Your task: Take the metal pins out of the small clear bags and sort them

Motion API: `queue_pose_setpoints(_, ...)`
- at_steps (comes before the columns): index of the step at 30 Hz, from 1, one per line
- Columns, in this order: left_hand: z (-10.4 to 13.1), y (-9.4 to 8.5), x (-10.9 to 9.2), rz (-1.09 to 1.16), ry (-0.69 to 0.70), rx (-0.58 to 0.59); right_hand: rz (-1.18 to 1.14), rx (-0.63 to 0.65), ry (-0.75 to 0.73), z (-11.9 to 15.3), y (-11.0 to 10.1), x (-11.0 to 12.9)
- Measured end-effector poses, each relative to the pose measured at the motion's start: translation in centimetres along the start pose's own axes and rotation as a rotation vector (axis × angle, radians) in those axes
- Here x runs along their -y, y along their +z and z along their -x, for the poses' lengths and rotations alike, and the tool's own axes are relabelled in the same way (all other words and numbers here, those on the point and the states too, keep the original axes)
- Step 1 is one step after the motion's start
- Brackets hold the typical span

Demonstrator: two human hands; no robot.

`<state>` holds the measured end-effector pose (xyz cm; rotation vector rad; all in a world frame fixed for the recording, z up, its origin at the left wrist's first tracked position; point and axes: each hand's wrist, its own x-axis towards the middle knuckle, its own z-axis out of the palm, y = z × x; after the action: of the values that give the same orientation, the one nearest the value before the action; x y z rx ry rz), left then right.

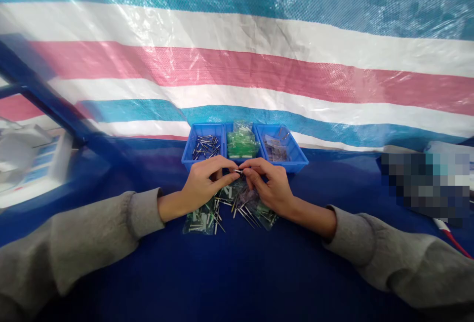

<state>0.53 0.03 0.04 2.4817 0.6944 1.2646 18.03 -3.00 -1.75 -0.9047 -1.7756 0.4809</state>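
Observation:
My left hand (203, 182) pinches a small, dark, shiny metal piece (238, 171) between thumb and fingertips. At its other end the fingertips of my right hand (273, 187) are closed on the same piece, so both hands meet over the blue table. Its exact kind is too small to make out. Beneath the hands lie loose thin metal rods (246, 215). Clear plastic bags of small pale parts (200, 222) lie there too, partly covered by the hands.
Just beyond my hands stand three joined blue bins (298, 166): metal rods (206, 147) at left, green bagged parts (242, 144) in the middle, clear bags (276, 148) at right. A striped plastic sheet (237, 67) hangs behind. White items (35, 164) stand left; a blurred-out object is right.

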Motion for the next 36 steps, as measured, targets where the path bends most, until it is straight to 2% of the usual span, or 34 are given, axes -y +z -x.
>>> queue_pose_setpoints(5,0.04,-0.05,-0.22,-0.011,0.004,0.004,-0.012,0.020,0.011,0.05,-0.04,0.05)
queue_pose_setpoints(11,0.09,-0.08,-0.18,0.002,-0.021,-0.132,-0.029,-0.026,0.001,-0.13,-0.20,0.48)
queue_pose_setpoints(18,0.09,-0.20,-0.12,-0.007,-0.040,-0.057,0.033,-0.018,0.018,-0.15,-0.26,0.50)
queue_pose_setpoints(30,0.21,-0.19,-0.20,-0.028,-0.006,-0.071,0.123,-0.022,-0.058,-0.28,-0.39,0.54)
queue_pose_setpoints(36,0.34,-0.34,-0.37,-0.006,0.065,-0.148,0.119,0.032,-0.050,-0.28,-0.27,0.37)
